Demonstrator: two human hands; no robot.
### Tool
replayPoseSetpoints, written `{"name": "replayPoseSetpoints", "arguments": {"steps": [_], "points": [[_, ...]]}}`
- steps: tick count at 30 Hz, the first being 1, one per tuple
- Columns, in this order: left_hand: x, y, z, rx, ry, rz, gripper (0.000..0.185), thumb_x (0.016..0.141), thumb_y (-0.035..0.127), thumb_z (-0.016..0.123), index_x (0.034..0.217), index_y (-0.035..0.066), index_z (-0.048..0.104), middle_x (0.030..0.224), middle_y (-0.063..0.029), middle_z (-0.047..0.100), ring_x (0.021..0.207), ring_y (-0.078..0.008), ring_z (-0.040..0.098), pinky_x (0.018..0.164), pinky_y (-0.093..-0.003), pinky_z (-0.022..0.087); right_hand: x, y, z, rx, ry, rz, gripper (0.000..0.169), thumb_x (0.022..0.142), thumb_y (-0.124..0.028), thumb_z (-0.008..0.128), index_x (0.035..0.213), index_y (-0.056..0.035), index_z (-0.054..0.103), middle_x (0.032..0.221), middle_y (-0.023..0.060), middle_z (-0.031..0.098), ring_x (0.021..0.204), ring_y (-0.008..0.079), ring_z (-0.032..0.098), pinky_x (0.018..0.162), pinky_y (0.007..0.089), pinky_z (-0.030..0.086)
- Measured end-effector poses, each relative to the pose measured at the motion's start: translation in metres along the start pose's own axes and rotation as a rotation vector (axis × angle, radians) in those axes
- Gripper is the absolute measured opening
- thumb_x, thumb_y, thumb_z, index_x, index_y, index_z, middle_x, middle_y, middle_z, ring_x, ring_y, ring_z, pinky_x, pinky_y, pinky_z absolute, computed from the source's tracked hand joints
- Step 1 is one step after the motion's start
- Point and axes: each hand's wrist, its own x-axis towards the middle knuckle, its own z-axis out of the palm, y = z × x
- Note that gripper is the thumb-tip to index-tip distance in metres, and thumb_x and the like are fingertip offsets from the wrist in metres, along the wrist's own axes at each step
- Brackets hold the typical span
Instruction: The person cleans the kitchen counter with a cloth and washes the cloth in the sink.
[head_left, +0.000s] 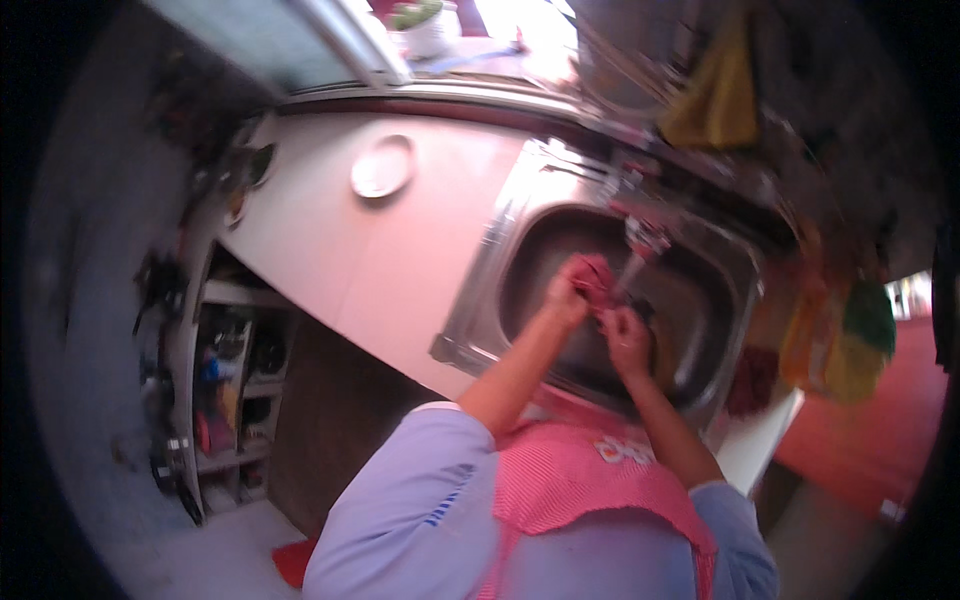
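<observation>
Both hands are over a stainless steel sink (517, 247). My left hand (568, 298) grips a bunched pink cloth (594, 279). Its lower end is pinched by my right hand (626, 337), whose fingers meet it just below and to the right. Close above the cloth is the faucet (646, 234), with what looks like a stream of water falling beside the cloth. Blur hides the finer detail of the fingers and the cloth's folds.
A round, light-coloured dish (382, 169) rests on the pale countertop (322, 225) left of the sink. Yellow cloth (716, 105) hangs at upper right. Colourful bags or cloths (840, 337) hang right of the sink. Open shelves (240, 390) stand at lower left; a potted plant (427, 26) is by the window.
</observation>
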Motion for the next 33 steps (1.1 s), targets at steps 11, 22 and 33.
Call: {"name": "replayPoseSetpoints", "arguments": {"steps": [11,22,33], "points": [[-0.040,0.001,0.034,0.205,-0.075,0.063,0.062,0.072,-0.013,0.033,0.132,0.001,0.027,0.128,-0.0168,0.040,0.123,-0.0299,0.039,0.102,-0.0465,0.037,0.019,0.034,0.018,1.235,-0.043,0.773,0.042,0.085,-0.040,0.054,0.114,-0.0101,0.050,0.095,0.0023,0.061,0.082,0.0198,0.061,0.066,0.0299,0.050],[0.006,-0.013,-0.024,0.055,-0.021,-0.521,0.035,0.089,0.040,0.047,0.090,0.005,0.056,0.086,-0.0113,0.060,0.082,-0.0282,0.058,0.080,-0.0415,0.048,-0.002,-0.046,0.027,-0.050,0.059,-0.179,0.017,0.073,-0.024,0.065,0.081,-0.0094,0.061,0.077,0.0094,0.063,0.068,0.0281,0.061,0.062,0.0405,0.047],[0.004,-0.049,0.003,0.013,0.200,-0.368,0.022,0.093,0.028,0.041,0.095,0.012,0.055,0.083,-0.0049,0.060,0.081,-0.0199,0.059,0.074,-0.0362,0.050,0.043,-0.014,0.016,-0.128,0.255,0.230,0.023,0.074,-0.033,0.061,0.078,-0.0103,0.060,0.076,0.0139,0.061,0.073,0.0356,0.059,0.061,0.0441,0.046]]}}
